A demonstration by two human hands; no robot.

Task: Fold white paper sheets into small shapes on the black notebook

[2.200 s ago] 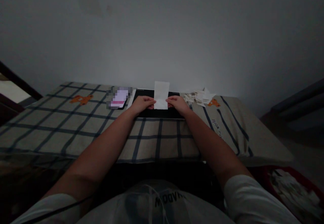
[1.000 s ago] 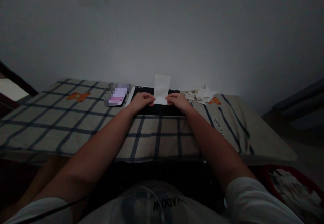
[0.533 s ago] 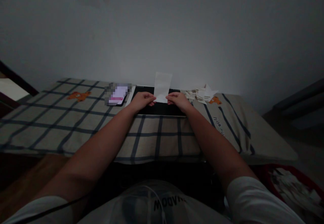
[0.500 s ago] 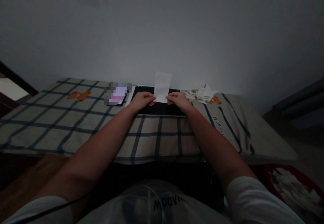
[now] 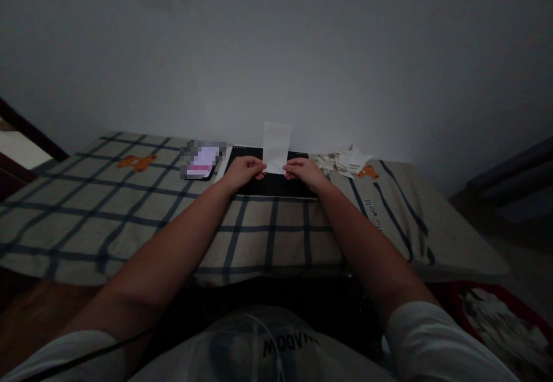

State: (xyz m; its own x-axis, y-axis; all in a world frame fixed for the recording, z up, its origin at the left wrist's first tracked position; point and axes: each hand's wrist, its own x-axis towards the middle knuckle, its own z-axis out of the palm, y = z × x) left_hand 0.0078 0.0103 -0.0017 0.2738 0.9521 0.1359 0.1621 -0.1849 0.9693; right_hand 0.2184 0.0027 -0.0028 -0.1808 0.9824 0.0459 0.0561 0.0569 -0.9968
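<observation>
A white rectangular sheet of paper [image 5: 277, 143] stands upright between my hands. My left hand [image 5: 245, 171] pinches its lower left corner between thumb and fingers. At the lower right corner, my right hand [image 5: 305, 171] grips it the same way. Under both hands lies a flat black board or pad [image 5: 270, 188] with a white edge and small holes along its top. To the right of my right hand is a loose pile of folded white paper pieces [image 5: 343, 161].
A phone [image 5: 203, 162] with a lit, blurred screen lies left of the black board. The checked cloth [image 5: 142, 209] covers the table, which stands against a grey wall [image 5: 276, 53]. At the lower right, a red container [image 5: 458, 301] holds pale crumpled material.
The paper's upper end has shifted slightly to the left and stands straighter. Both hands keep their pinch on its lower corners, almost in the same place.
</observation>
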